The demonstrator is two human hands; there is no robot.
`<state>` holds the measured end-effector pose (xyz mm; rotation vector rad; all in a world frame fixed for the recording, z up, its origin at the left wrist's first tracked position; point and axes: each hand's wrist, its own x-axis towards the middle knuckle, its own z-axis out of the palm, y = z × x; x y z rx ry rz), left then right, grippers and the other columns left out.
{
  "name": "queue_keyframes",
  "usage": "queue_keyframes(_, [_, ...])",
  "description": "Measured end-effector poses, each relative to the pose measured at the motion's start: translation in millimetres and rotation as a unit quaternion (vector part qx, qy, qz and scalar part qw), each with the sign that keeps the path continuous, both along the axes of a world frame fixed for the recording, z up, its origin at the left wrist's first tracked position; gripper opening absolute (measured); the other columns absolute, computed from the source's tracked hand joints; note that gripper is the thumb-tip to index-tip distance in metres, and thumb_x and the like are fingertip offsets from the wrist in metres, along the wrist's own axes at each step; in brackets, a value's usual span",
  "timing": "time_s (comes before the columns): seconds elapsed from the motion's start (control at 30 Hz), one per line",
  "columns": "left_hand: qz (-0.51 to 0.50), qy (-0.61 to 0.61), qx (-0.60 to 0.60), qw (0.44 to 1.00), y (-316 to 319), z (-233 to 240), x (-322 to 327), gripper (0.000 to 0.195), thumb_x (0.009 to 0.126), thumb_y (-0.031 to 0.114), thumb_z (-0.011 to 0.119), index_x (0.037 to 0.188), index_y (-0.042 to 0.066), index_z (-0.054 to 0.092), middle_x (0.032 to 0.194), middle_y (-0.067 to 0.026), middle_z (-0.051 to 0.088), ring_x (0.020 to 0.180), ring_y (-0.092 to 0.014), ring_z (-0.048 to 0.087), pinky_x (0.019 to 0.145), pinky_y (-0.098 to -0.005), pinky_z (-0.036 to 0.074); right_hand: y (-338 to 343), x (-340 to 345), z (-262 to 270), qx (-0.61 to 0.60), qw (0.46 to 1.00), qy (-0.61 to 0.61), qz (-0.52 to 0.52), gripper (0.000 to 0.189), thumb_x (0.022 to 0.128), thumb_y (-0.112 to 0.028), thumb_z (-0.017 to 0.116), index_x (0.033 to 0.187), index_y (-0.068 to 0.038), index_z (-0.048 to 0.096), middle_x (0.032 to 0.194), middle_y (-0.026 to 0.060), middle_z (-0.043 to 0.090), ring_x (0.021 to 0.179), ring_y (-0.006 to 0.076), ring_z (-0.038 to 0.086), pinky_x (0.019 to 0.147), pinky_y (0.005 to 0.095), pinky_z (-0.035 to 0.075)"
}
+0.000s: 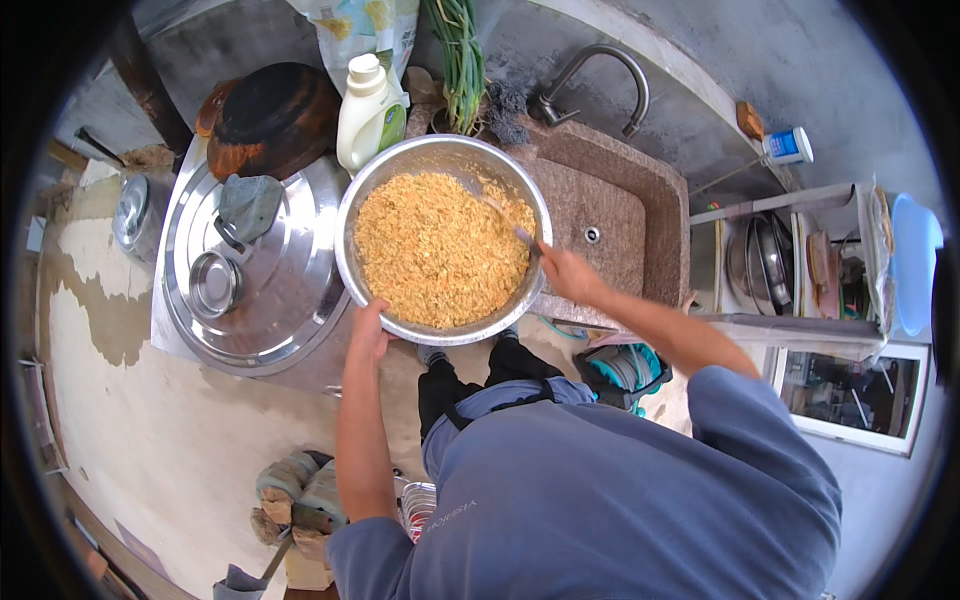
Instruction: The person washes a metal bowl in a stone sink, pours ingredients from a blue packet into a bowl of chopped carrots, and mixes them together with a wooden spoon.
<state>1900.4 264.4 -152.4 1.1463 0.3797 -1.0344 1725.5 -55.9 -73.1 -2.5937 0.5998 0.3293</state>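
Observation:
A large stainless steel bowl [442,335] holds a heap of crumbly yellow-orange food [442,251], its exact kind not clear. My left hand [367,330] grips the bowl's near-left rim. In my right hand [571,274], at the bowl's right side, is the handle of a metal utensil [499,210]; its head is partly hidden in the food. The bowl is over the edge between the stone sink [660,225] and a big round metal lid [300,341]. Whether it rests on anything cannot be told.
On the lid lie a stone [251,208] and a small metal dish [214,284]. Behind stand a blackened wok [277,116], a white detergent bottle [364,120] and green onions [459,67]. A curved faucet [611,51] rises over the sink; a hose reel [626,371] is on the floor.

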Motion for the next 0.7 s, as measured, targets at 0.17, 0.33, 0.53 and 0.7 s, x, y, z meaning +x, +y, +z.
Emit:
queue_keyframes(0.17, [0.086, -0.019, -0.016, 0.996, 0.6, -17.0, -24.6, 0.053, 0.078, 0.010, 0.047, 0.127, -0.008, 0.037, 0.111, -0.0234, 0.056, 0.091, -0.036, 0.064, 0.065, -0.0527, 0.057, 45.9, -2.5, 52.2, 0.214, 0.967, 0.057, -0.125, 0.041, 0.094, -0.025, 0.044, 0.131, -0.007, 0.049, 0.078, 0.0264, 0.061, 0.070, 0.0386, 0.064, 0.066, 0.0443, 0.050])
queue_keyframes(0.33, [0.064, 0.001, -0.017, 0.998, -5.3, -5.1, -39.8, 0.049, 0.078, 0.012, 0.051, 0.121, -0.009, 0.041, 0.100, -0.0212, 0.060, 0.078, -0.032, 0.066, 0.058, -0.0460, 0.058, 11.0, 26.0, 64.7, 0.023, 0.997, 0.020, 0.070, 0.046, 0.096, -0.024, 0.042, 0.141, -0.016, 0.038, 0.068, 0.0174, 0.063, 0.058, 0.0295, 0.064, 0.059, 0.0406, 0.052])
queue_keyframes(0.53, [0.119, -0.005, -0.041, 0.992, -14.9, -7.0, -54.6, 0.044, 0.078, 0.011, 0.051, 0.116, -0.009, 0.044, 0.094, -0.0179, 0.059, 0.071, -0.028, 0.066, 0.050, -0.0421, 0.056, -28.5, 109.6, 103.7, -0.264, 0.920, 0.159, 0.243, 0.054, 0.094, -0.017, 0.043, 0.145, -0.018, 0.026, 0.068, 0.0151, 0.064, 0.059, 0.0315, 0.064, 0.056, 0.0434, 0.053])
queue_keyframes(0.7, [0.160, -0.020, -0.050, 0.986, -16.7, -26.4, -74.8, 0.037, 0.077, 0.010, 0.050, 0.110, -0.008, 0.047, 0.088, -0.0143, 0.059, 0.067, -0.025, 0.065, 0.047, -0.0390, 0.055, -23.8, 44.0, 104.1, -0.209, 0.932, 0.230, 0.188, 0.052, 0.094, -0.014, 0.042, 0.143, -0.017, 0.029, 0.074, 0.0195, 0.064, 0.064, 0.0320, 0.065, 0.053, 0.0430, 0.051])
